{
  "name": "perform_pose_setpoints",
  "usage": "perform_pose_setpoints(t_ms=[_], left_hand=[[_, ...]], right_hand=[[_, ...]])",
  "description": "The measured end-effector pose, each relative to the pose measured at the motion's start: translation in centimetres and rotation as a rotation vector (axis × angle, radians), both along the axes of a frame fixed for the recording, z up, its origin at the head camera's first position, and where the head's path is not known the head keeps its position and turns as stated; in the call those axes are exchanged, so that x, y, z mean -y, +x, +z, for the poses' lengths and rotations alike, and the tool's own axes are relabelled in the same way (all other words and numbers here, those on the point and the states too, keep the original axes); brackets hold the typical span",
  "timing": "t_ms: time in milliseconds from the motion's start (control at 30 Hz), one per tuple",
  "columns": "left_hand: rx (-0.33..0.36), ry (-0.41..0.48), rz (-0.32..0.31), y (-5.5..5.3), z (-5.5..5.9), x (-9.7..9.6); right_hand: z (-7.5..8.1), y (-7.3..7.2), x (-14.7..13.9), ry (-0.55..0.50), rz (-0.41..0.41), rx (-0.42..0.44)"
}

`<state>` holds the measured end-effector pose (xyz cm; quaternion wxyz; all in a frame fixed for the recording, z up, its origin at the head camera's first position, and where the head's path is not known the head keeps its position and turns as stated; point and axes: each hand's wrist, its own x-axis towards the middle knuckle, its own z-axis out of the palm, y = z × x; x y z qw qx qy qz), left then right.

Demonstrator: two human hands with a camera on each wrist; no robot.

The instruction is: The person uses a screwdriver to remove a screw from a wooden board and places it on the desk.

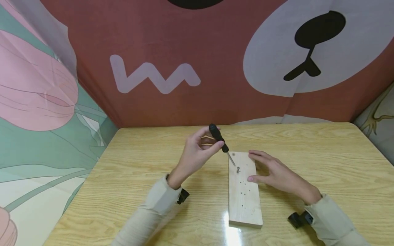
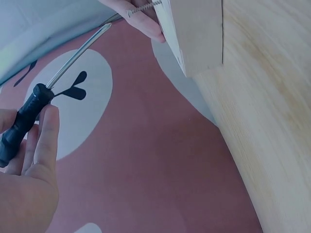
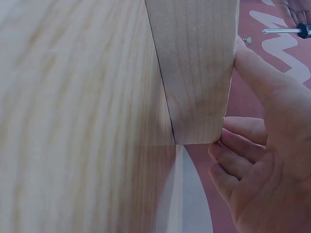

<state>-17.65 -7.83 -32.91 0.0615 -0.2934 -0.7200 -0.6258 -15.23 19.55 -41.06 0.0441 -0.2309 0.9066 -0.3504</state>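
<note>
A black-handled screwdriver (image 1: 217, 135) is held by my left hand (image 1: 197, 150), its thumb and fingers round the handle. The metal shaft (image 2: 77, 56) slants towards a screw (image 1: 238, 169) standing in the pale wooden board (image 1: 246, 212). Between the tip and the screw head a small gap shows in both wrist views. The screw's thread (image 2: 144, 8) stands well out of the wood. My right hand (image 1: 278, 172) rests on the board's right side. Its thumb lies on the top edge and its fairly straight fingers touch the far right corner (image 3: 219, 141).
The board lies lengthwise on a wood-grain table (image 1: 147, 150) and has several small dark holes. A printed cloth (image 1: 184, 106) hangs behind the table's far edge, with another patterned cloth (image 1: 37, 112) at the left. A small black device (image 1: 297, 220) sits at the right wrist.
</note>
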Motion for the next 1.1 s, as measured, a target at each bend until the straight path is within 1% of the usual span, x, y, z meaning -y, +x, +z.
perform_pose_setpoints(t_ms=[100, 367, 567, 833, 967, 1100], left_hand=[[-0.004, -0.003, -0.017, 0.1, -0.1, -0.3], [-0.025, -0.023, -0.018, 0.2, 0.1, -1.0], [-0.035, -0.054, -0.025, 0.2, 0.0, -1.4], [-0.066, -0.096, -0.025, 0.1, 0.0, -1.7], [-0.084, -0.106, -0.022, 0.0, -0.2, -1.8], [-0.102, -0.119, -0.033, -0.1, -0.3, -1.9]], right_hand=[[0.0, 0.0, 0.0, 0.013, -0.002, -0.005], [0.0, -0.1, 0.0, 0.029, 0.015, -0.025], [-0.1, -0.1, 0.0, 0.031, 0.026, -0.028], [0.1, 0.0, 0.0, 0.025, 0.032, -0.009], [0.0, -0.1, 0.0, 0.025, 0.031, -0.012], [0.0, -0.1, 0.0, 0.024, 0.028, -0.018]])
